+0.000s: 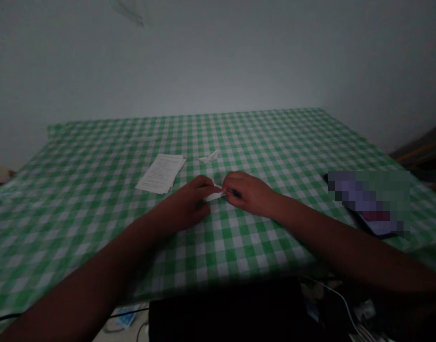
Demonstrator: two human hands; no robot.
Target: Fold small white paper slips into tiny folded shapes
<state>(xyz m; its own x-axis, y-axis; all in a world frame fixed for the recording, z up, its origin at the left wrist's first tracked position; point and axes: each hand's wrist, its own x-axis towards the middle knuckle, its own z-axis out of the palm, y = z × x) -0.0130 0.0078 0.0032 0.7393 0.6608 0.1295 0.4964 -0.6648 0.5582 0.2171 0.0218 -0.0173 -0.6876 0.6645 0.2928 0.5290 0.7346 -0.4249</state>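
Note:
Between my two hands, just above or on the checked cloth, is a small folded piece of white paper (214, 196). My left hand (191, 202) grips its left part, with the fingers bent over it. At the paper's right end, my right hand (248, 192) pinches it with curled fingertips. Parts of the paper are hidden behind the fingers. Beyond the hands lies a small folded paper shape (208, 157) with pointed ends. To the left rests a stack of printed paper sheets (160, 173), slightly fanned.
A green and white checked tablecloth (96, 156) covers the table, which reaches back to a pale wall (218, 57). On the right lies a phone-like device (374, 213), partly blurred out. Cables and other items show below the table's front edge.

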